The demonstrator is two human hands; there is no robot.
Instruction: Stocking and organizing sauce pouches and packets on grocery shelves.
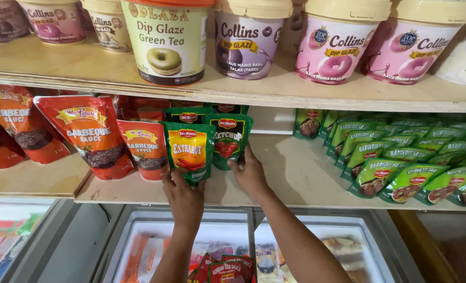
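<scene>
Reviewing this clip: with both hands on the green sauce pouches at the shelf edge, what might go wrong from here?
1. The left hand grips a green pouch standing near the shelf edge; it might tip off toward the chest freezer below.
2. The right hand touches the second green pouch; nudging it may topple the pouches behind.
3. The orange pouches lean close beside; a bump might knock them over.
</scene>
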